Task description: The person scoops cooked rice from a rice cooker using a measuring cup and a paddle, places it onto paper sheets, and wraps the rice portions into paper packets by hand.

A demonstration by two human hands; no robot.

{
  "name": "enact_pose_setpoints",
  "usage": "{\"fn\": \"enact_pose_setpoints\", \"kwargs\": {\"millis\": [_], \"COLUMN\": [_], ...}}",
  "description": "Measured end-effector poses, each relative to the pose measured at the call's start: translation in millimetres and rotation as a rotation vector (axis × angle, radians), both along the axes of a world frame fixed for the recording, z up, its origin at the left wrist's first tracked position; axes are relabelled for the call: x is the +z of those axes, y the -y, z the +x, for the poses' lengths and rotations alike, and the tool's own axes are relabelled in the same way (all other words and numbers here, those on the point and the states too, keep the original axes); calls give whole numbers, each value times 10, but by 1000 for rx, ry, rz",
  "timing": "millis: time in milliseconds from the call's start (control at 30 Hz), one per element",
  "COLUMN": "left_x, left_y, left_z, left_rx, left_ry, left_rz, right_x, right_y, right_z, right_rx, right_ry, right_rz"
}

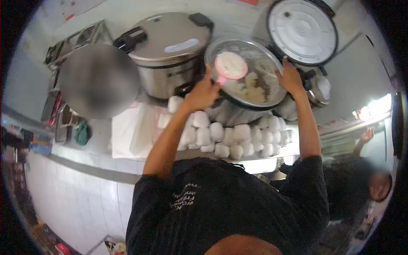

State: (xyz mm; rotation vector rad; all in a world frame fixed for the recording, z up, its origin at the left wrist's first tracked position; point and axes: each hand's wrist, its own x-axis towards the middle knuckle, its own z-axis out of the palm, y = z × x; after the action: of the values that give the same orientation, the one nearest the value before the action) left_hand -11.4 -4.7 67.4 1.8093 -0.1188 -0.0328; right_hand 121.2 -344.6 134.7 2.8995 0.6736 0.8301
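Note:
My left hand is closed round the handle of a pink scoop, its round bowl filled with white rice. One finger of that hand points up along the left rim of a wide metal rice pot. Inside the pot, clumps of cooked rice cling to the bottom and wall. My right hand grips the pot's right rim, with part of its fingers hidden. Several white wrapped rice portions are piled on the counter just below the pot.
A large closed rice cooker stands left of the pot. Behind on the right, a cooker lid is raised. White wrapping sheets and a green cloth lie to the left. Another person's hand shows at far right.

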Motion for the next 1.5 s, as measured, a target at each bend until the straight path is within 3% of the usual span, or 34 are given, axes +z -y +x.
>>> {"fn": "enact_pose_setpoints", "kwargs": {"millis": [67,133,200,300,433,467,500,533,567,600,633,667,767,867,967,1067,1167,1300,1500], "left_x": [83,-7,139,-13,-158,-121,-271,-418,-563,-953,-997,-1333,-2108,-2156,-2065,-1993,-1997,-2238,-2449], "left_y": [-9,-16,-90,-205,-734,-975,-1343,-1639,-1935,-2198,-2445,-2736,-3375,-3364,-3220,-3157,-3276,-3333,-3251], "left_z": [-253,-455,-836,-1234,-1739,-1860,-1921,-2027,-2133,-2177,-2277,-2373,-2655,-2663,-2536,-2520,-2581,-2661,-2562], "left_rx": [-38,-12,-1,-10,-74,-95,-102,55,211,380,520,591,401,79,-269,-134,240,146,138], "left_ry": [-55,38,95,193,139,8,-30,-53,-75,39,20,131,156,116,201,282,101,101,194], "left_rz": [-188,-305,-363,-368,-148,-231,20,17,6,104,216,401,708,775,685,579,637,891,859], "right_x": [52,-49,-152,-545,-889,-933,-990,-1429,-1592,-1700,-1738,-1723,-1844,-2000,-2074,-2099,-2076,-2126,-2218], "right_y": [-459,-939,-1478,-2367,-2801,-2933,-3034,-3146,-3194,-3247,-3303,-3463,-3813,-4241,-4606,-4851,-4933,-4949,-4939], "right_z": [-491,-1062,-1728,-2388,-2710,-2776,-2819,-2855,-2873,-2888,-2896,-2941,-2971,-2973,-2921,-2925,-2921,-2962,-2986], "right_rx": [229,266,396,271,208,227,247,215,238,265,293,115,191,191,240,222,155,107,95], "right_ry": [-11,-608,-973,-818,-1172,-1265,-1356,-1271,-1310,-1349,-1387,-1336,-1568,-1603,-1619,-1598,-1685,-1744,-1723], "right_rz": [273,908,1330,1699,1970,2006,2041,2208,2199,2191,2184,2067,2113,2066,2062,2051,2041,1954,1963]}}
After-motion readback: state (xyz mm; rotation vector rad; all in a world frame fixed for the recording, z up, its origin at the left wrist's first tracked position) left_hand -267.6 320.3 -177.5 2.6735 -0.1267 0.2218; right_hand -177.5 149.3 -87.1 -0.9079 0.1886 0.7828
